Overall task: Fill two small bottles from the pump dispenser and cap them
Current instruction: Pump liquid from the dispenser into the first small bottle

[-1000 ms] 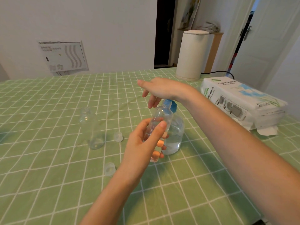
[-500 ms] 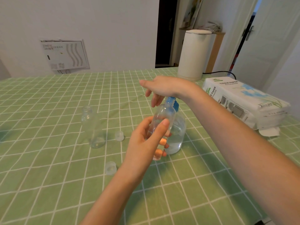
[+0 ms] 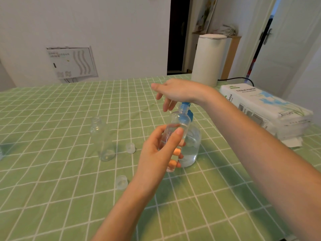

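Observation:
My left hand grips a small clear bottle and holds it tilted with its mouth at the blue nozzle of the pump dispenser. The dispenser is a round clear bottle, part full of clear liquid. My right hand lies flat on top of the blue pump head, fingers hanging straight down. A second small clear bottle stands open on the green checked tablecloth to the left. Two clear caps lie on the cloth, one beside that bottle and one nearer to me.
A pack of tissue paper lies at the right edge of the table. A tall white kettle with a black cord stands at the back. A doorway and a white door are behind it.
The hands and bottles keep nearly the same pose. My right hand has risen slightly on the pump head, and the view has shifted a little.

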A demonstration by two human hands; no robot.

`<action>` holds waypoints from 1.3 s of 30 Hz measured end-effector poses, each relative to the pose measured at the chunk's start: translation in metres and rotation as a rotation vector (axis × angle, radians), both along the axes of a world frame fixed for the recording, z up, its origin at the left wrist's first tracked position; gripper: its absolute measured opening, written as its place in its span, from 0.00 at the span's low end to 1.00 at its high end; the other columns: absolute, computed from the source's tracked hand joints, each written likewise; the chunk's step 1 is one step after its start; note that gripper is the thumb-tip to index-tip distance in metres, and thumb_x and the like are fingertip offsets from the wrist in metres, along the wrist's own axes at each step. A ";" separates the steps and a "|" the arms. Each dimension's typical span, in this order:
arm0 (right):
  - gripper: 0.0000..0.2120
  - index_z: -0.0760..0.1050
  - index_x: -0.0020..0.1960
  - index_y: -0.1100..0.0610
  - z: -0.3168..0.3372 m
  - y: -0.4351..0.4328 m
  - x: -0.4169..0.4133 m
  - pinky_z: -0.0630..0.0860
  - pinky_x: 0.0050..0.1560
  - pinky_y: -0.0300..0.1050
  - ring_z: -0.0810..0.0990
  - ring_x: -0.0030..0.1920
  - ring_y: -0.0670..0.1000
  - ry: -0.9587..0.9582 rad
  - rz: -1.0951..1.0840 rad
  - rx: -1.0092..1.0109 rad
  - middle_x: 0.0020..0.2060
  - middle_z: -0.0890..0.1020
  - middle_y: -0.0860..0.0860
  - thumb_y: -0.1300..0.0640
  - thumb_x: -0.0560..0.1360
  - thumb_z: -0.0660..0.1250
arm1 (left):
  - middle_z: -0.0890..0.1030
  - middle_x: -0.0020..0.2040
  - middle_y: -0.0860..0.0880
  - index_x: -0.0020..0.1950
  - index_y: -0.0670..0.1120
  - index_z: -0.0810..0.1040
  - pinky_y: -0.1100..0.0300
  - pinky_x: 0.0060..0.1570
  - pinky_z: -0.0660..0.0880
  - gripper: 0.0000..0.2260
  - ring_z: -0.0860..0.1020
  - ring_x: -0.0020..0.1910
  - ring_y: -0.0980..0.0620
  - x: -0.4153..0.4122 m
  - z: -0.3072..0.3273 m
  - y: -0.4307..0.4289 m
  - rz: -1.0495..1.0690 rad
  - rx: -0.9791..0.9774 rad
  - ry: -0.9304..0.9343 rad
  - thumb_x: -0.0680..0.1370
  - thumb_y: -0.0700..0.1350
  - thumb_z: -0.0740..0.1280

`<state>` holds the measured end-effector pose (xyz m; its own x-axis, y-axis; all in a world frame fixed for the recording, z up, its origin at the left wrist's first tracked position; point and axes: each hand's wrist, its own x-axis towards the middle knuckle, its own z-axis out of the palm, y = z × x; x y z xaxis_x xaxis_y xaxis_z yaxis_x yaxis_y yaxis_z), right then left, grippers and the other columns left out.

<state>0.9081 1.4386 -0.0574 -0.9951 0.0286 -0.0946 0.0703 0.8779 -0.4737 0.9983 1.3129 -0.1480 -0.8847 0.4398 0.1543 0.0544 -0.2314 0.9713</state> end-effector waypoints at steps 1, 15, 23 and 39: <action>0.26 0.75 0.59 0.57 0.001 0.000 0.000 0.72 0.48 0.46 0.82 0.49 0.53 0.012 0.004 0.009 0.41 0.85 0.53 0.40 0.81 0.48 | 0.79 0.34 0.54 0.48 0.54 0.80 0.67 0.26 0.71 0.17 0.74 0.31 0.57 0.000 0.001 0.000 -0.003 0.006 -0.001 0.64 0.59 0.67; 0.29 0.77 0.57 0.56 -0.013 -0.001 0.002 0.70 0.63 0.53 0.82 0.50 0.55 -0.044 -0.021 -0.032 0.39 0.85 0.51 0.37 0.79 0.47 | 0.80 0.35 0.53 0.51 0.50 0.79 0.67 0.27 0.72 0.20 0.75 0.31 0.57 0.001 -0.005 -0.001 0.006 -0.033 -0.006 0.64 0.59 0.66; 0.25 0.76 0.58 0.57 -0.004 -0.001 0.002 0.74 0.54 0.48 0.82 0.48 0.53 0.051 0.034 -0.058 0.40 0.85 0.52 0.40 0.80 0.50 | 0.80 0.34 0.54 0.51 0.52 0.79 0.66 0.26 0.72 0.19 0.75 0.31 0.57 0.000 -0.002 -0.002 0.000 -0.023 0.010 0.65 0.59 0.66; 0.24 0.76 0.58 0.57 -0.011 -0.003 0.005 0.73 0.59 0.50 0.82 0.51 0.55 -0.018 0.008 -0.009 0.41 0.85 0.52 0.41 0.80 0.51 | 0.80 0.35 0.53 0.49 0.52 0.79 0.65 0.27 0.73 0.18 0.74 0.30 0.57 0.000 -0.006 -0.002 0.001 -0.032 0.003 0.64 0.60 0.67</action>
